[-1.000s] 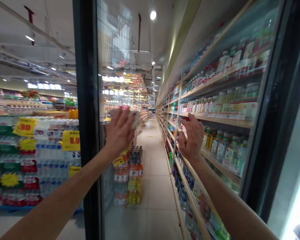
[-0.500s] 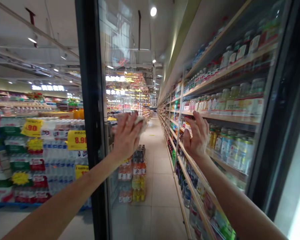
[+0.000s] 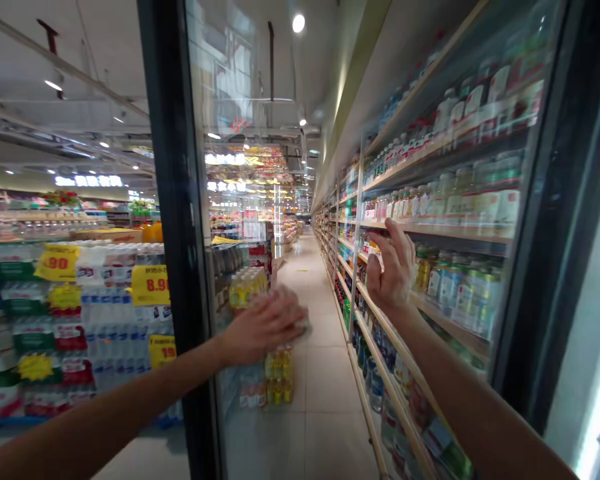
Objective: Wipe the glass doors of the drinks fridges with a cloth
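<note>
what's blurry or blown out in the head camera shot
In the head view, the left hand is smeared by blur, the right hand sharper; pale reflections cross the glass; a ceiling lamp and lower-right light strip look blown out.

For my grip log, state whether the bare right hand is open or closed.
Open: the bare right hand shows thumb apart from bent fingers, nothing visible between.

The single view looks from the person's head. It faces forward, through the glass door (image 3: 253, 440) and along the aisle (image 3: 325, 380), so near that left forearm (image 3: 110, 407) and right forearm (image 3: 460, 393) enter from below.
</note>
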`<state>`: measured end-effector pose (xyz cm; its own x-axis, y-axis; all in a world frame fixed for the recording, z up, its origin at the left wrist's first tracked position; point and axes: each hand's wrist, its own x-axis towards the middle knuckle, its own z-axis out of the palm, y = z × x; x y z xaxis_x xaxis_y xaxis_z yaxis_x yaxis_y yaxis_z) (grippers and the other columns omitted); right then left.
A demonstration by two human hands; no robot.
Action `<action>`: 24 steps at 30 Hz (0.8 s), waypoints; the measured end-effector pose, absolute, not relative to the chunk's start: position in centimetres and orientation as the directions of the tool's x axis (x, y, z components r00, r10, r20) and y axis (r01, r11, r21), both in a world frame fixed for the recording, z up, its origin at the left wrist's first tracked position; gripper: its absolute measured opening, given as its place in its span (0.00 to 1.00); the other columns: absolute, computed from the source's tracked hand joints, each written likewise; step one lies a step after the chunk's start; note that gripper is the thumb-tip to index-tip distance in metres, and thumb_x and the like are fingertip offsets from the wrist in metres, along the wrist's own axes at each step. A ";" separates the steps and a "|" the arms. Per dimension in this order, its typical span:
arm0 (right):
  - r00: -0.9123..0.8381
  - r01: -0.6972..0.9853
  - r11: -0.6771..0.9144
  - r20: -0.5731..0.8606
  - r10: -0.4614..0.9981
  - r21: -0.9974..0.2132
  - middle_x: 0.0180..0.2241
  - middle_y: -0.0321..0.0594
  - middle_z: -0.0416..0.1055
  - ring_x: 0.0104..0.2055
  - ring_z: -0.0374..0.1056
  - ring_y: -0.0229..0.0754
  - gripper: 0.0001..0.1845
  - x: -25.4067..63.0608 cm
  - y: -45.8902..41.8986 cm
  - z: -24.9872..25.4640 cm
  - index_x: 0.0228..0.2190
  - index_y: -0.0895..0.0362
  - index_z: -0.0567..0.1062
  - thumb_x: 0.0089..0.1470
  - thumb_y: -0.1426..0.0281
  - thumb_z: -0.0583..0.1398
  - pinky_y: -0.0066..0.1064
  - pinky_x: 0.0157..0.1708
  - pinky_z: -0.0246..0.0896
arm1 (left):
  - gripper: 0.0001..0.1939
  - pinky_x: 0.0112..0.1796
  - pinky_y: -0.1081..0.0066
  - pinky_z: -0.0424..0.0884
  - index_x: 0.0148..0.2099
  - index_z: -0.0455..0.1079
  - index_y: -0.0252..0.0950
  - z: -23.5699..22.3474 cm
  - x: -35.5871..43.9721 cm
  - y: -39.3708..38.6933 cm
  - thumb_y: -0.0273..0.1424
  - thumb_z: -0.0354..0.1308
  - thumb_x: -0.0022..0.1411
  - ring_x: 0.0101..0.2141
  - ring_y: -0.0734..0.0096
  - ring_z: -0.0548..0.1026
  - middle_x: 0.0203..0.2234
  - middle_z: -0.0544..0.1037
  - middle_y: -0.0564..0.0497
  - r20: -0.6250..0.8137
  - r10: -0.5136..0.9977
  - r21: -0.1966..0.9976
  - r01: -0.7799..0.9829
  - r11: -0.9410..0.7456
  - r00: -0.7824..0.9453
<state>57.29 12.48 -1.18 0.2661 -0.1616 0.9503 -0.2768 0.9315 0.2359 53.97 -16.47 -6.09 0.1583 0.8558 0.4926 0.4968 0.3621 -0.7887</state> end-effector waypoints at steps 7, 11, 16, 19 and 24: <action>0.272 -0.291 0.929 0.951 -0.147 0.227 0.58 0.45 0.57 0.59 0.56 0.46 0.20 57.3 12.3 -1.2 0.48 0.55 0.66 0.53 0.72 0.50 0.44 0.56 0.52 | 0.24 0.60 0.57 0.49 0.58 0.59 0.46 -2.5 53.4 -18.0 0.28 0.52 0.59 0.63 0.63 0.48 0.62 0.55 0.53 0.787 0.608 -0.581 0.461 0.670 0.108; 0.288 -0.310 0.924 0.948 -0.135 0.225 0.58 0.46 0.58 0.59 0.56 0.47 0.19 57.3 12.3 -1.3 0.48 0.56 0.66 0.53 0.72 0.51 0.45 0.55 0.53 | 0.19 0.60 0.53 0.45 0.53 0.65 0.43 -3.9 53.5 -18.5 0.29 0.54 0.59 0.63 0.56 0.43 0.62 0.53 0.51 0.755 0.642 -0.612 0.496 0.616 0.132; 0.296 -0.342 0.912 0.947 -0.125 0.227 0.57 0.46 0.59 0.58 0.57 0.47 0.19 57.5 12.3 -1.3 0.48 0.55 0.66 0.54 0.72 0.50 0.46 0.55 0.54 | 0.14 0.62 0.63 0.43 0.49 0.68 0.48 -8.4 53.7 -17.4 0.36 0.50 0.62 0.62 0.68 0.48 0.60 0.57 0.60 0.153 0.949 -0.853 0.521 -0.013 0.276; 0.302 -0.382 0.897 0.947 -0.108 0.224 0.57 0.45 0.59 0.58 0.57 0.46 0.20 57.5 12.3 -1.3 0.49 0.54 0.66 0.54 0.73 0.50 0.46 0.55 0.54 | 0.19 0.61 0.57 0.43 0.56 0.61 0.43 -3.8 53.6 -16.5 0.31 0.50 0.62 0.63 0.63 0.44 0.63 0.51 0.54 0.609 0.780 -0.727 0.496 0.475 0.146; 0.284 -0.474 0.853 0.955 -0.088 0.220 0.58 0.44 0.58 0.59 0.55 0.46 0.23 57.6 12.7 -1.5 0.53 0.53 0.62 0.54 0.71 0.48 0.49 0.56 0.54 | 0.22 0.60 0.54 0.48 0.58 0.59 0.39 0.6 54.2 -13.2 0.29 0.51 0.61 0.64 0.58 0.40 0.63 0.52 0.50 0.803 0.581 -0.563 0.489 0.667 0.133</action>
<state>57.61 12.70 -1.52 0.2844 -0.0880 0.9547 -0.4736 0.8529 0.2197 54.21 -13.17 0.56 0.1326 0.5808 0.8032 0.4888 0.6666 -0.5628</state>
